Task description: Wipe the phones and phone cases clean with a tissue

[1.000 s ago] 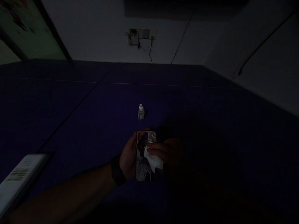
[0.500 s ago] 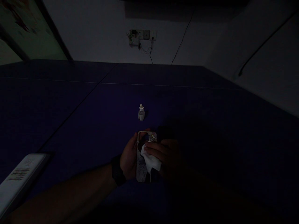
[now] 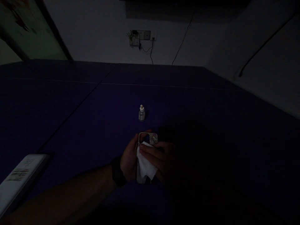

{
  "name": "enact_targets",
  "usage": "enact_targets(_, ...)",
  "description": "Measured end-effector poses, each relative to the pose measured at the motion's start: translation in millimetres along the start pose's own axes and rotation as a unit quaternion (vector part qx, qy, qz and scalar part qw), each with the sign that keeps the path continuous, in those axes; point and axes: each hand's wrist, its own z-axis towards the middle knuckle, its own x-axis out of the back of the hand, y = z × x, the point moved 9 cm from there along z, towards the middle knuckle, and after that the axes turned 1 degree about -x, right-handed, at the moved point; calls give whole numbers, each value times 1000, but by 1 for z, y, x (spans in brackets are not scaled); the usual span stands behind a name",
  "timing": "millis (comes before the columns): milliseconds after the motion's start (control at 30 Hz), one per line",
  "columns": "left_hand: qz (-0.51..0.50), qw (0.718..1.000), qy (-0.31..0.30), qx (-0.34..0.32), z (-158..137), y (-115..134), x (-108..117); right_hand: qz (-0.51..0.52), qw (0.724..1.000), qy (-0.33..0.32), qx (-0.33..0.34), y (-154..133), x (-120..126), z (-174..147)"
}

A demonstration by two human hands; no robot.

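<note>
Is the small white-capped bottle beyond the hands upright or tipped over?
Upright. The small white-capped bottle stands on its base on the dark blue surface, its white cap on top.

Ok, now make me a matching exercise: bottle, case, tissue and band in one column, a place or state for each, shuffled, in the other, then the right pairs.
Column one:
1. Bottle
2. Case
3. Tissue
4. Band

Column two:
A. Held in the left hand
B. Black, around the left wrist
C. Upright on the blue surface, beyond both hands
D. White, under the fingers of the right hand

Right pairs: 1-C, 2-A, 3-D, 4-B
</note>
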Motion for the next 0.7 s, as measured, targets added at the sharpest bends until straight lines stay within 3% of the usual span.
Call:
enact_targets(67,-1,1000,-3,11,-1,-2,-1,7,999,-19,27,-5,-3,0)
enact_targets(267,-33,999,2,-5,0,0,-5,15,997,77,-7,12,13,-11)
enact_targets(467,-11,1000,4,-12,0,2,-1,6,1000,5,2,2,-1,-5)
enact_targets(567,-23,1000,-4,-14,-1,2,-4,9,999,29,26,3,4,-8)
enact_targets(700,-32,999,2,-18,0,1,-2,-22,998,53,-18,13,10,-9)
